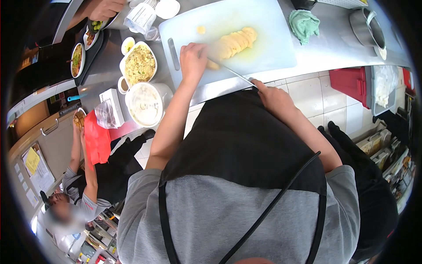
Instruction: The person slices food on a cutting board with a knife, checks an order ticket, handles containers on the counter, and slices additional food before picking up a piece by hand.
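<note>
Gripping a slim silver steel knife (233, 71) in the closed fingers of the right hand (276, 99) at the near edge of the stainless-steel desk (332, 48), blade slanting over a white rectangular plastic cutting board (198, 28). Bending the left hand (193, 61) over the board's left part, by the blade's far end and a small yellow piece (212, 65), fingers partly curled, cannot tell whether holding anything. Working beside overlapping yellow slices (237, 43) across the board's middle.
</note>
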{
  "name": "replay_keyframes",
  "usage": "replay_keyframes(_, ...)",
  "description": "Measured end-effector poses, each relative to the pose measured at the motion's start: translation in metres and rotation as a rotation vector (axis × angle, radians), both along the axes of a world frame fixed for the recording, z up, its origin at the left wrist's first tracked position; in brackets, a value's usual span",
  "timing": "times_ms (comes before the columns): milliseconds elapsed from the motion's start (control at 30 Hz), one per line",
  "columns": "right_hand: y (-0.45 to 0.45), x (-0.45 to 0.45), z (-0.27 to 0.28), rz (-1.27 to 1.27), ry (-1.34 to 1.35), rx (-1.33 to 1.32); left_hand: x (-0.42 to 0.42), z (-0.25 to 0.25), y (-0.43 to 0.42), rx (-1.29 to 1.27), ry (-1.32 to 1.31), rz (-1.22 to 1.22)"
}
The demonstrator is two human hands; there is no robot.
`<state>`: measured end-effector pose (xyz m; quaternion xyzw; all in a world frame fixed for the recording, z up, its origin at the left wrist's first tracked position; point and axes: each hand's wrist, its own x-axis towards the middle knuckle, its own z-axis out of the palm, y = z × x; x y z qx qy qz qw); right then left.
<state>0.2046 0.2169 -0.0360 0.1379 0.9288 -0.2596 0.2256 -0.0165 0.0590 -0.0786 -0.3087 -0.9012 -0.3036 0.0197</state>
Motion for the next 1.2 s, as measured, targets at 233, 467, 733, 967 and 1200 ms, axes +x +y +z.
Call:
replay_keyframes(233, 0.006, -0.003, 0.011, -0.017, 0.015, -0.066, 0.041, 0.015, -0.028, 0.069, 0.027, -0.133)
replay_keyframes(467, 0.036, -0.008, 0.016, -0.21, 0.366, 0.018, 0.044, 0.018, -0.029, 0.073, -0.02, -0.14)
replay_keyframes(733, 0.103, -0.046, -0.005, -0.132, 0.518, 0.308, 0.041, 0.038, -0.03, 0.048, -0.047, -0.151)
replay_keyframes(967, 0.106, -0.104, -0.026, -0.034, 0.675, 0.302, 0.051, 0.068, -0.01, 0.249, -0.146, -0.116)
replay_keyframes(1200, 0.105, -0.112, -0.031, 0.024, 0.777, 0.302, 0.051, 0.064, -0.018, 0.185, -0.21, -0.063)
